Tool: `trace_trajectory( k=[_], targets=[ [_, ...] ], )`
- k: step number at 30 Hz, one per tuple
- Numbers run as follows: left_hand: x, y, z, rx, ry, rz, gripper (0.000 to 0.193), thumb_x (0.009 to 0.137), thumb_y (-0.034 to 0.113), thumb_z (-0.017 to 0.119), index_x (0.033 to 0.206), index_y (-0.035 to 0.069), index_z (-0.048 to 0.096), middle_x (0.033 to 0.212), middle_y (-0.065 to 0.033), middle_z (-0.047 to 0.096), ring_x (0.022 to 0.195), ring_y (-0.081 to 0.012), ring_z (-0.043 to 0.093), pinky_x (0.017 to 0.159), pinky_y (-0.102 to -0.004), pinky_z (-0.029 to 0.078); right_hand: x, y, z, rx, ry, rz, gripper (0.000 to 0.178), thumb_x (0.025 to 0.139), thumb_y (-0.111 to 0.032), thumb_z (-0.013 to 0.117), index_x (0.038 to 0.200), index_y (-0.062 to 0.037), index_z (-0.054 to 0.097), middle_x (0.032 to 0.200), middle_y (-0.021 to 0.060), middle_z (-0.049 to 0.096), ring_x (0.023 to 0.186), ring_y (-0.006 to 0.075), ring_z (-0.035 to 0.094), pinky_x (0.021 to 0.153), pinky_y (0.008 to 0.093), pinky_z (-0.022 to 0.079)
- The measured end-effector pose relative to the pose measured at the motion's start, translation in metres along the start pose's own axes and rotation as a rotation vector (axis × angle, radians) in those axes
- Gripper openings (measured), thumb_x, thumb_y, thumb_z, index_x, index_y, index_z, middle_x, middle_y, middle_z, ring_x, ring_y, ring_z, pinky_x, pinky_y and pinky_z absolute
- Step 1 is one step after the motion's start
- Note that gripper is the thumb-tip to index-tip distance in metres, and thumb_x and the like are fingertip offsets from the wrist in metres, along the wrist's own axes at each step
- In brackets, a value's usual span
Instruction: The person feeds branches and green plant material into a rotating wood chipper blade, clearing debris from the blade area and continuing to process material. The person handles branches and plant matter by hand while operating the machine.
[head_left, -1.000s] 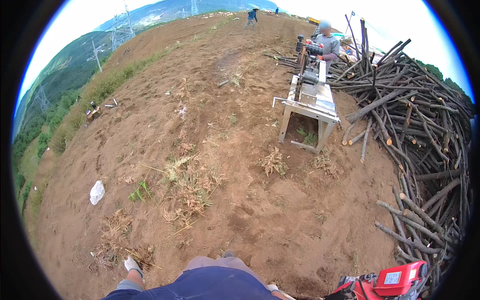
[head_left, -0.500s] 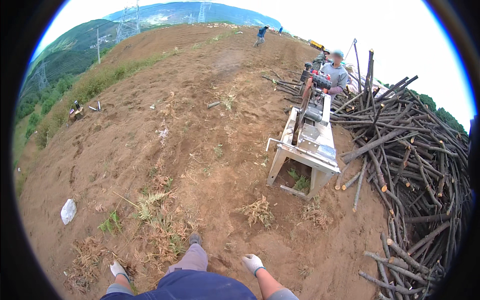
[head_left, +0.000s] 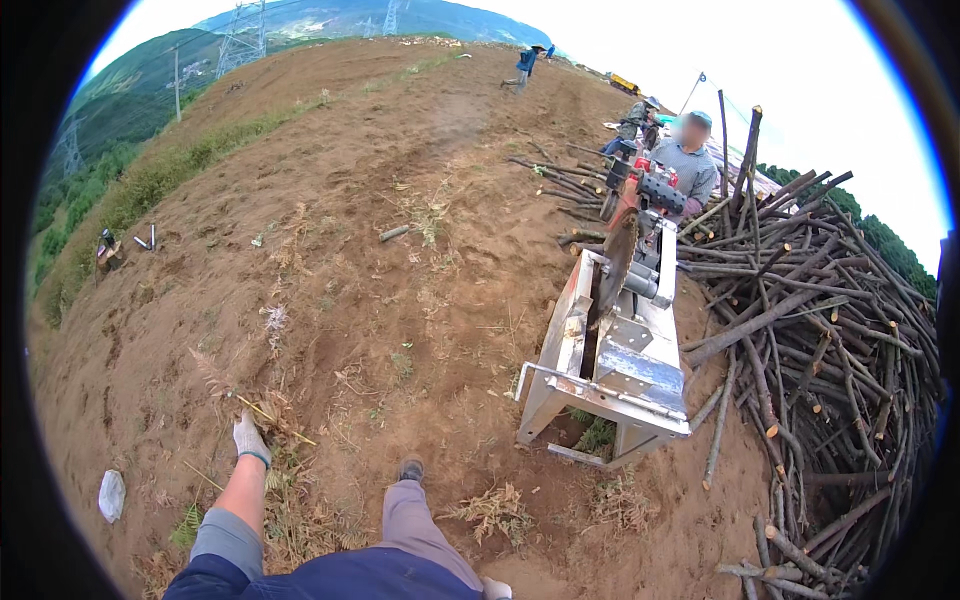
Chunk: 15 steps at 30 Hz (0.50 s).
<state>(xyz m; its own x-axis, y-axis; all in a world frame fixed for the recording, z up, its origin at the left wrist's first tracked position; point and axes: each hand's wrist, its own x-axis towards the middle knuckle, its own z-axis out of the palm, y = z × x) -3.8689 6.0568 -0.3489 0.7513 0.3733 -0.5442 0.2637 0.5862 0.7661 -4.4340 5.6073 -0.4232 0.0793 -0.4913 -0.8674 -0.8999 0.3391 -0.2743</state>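
My left hand (head_left: 248, 437), in a white glove, reaches forward with its fingers loosely stretched. A thin yellow stem (head_left: 277, 420) among dry ferns appears right beside the fingertips; I cannot tell whether they touch. Only a bit of my gloved right hand (head_left: 496, 588) shows at the lower edge, its fingers hidden. Ahead to the right stands a pale metal frame (head_left: 640, 400) carrying a round toothed saw blade (head_left: 612, 262) and a motor. A person (head_left: 688, 165) in grey is behind it, near its controls.
A large pile of cut branches (head_left: 830, 340) fills the right side. Dry ferns (head_left: 495, 512) lie ahead of my foot, and a white bag (head_left: 112, 496) sits far left. A short log (head_left: 394, 233) lies on the bare slope. Another person (head_left: 525, 65) is in the distance.
My left hand has swung forward and up; my right hand has dropped back toward the lower edge. The saw frame is nearer, and a second person shows more behind it.
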Motion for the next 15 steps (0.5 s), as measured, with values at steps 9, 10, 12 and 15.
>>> trace_trajectory(
  k=[9,10,12,15],
  targets=[
    [0.017,-0.037,0.435,-0.244,-0.315,-0.311,0.022,0.099,0.027,0.057,0.119,0.018,0.061,0.110,-0.0023,0.070,0.093,-0.0235,0.069,0.074,-0.0427,0.058,-0.014,-0.615,0.051,0.439,-0.353,-0.379,0.048,0.099,-0.037,0.061,0.135,-0.0071,0.053,0.126,0.0162,0.063,0.109,0.0356,0.063,0.084,0.0526,0.054],
    [0.016,-0.038,0.469,-0.218,-0.305,-0.303,0.022,0.099,0.026,0.056,0.119,0.017,0.061,0.109,-0.0031,0.070,0.095,-0.0240,0.069,0.076,-0.0432,0.058,-0.036,-0.672,0.060,0.434,-0.487,-0.349,0.054,0.099,-0.040,0.059,0.140,-0.0061,0.049,0.139,0.0193,0.058,0.120,0.0382,0.059,0.092,0.0545,0.051],
    [0.023,-0.034,0.526,-0.284,-0.423,-0.479,0.023,0.102,0.028,0.055,0.120,0.015,0.061,0.110,-0.0039,0.070,0.097,-0.0254,0.070,0.079,-0.0446,0.059,-0.071,-0.772,0.078,0.275,-0.695,-0.354,0.069,0.102,-0.055,0.048,0.144,-0.0009,0.043,0.150,0.0229,0.048,0.131,0.0427,0.051,0.100,0.0587,0.047],
    [0.052,-0.037,0.595,-0.411,-0.587,-0.594,0.041,0.106,0.041,0.045,0.131,0.012,0.061,0.125,-0.0103,0.068,0.112,-0.0313,0.067,0.095,-0.0523,0.056,-0.086,-0.877,0.105,0.432,-1.020,-0.171,0.080,0.104,-0.065,0.031,0.151,0.0001,0.034,0.153,0.0281,0.041,0.138,0.0450,0.044,0.106,0.0606,0.044]
  ],
)
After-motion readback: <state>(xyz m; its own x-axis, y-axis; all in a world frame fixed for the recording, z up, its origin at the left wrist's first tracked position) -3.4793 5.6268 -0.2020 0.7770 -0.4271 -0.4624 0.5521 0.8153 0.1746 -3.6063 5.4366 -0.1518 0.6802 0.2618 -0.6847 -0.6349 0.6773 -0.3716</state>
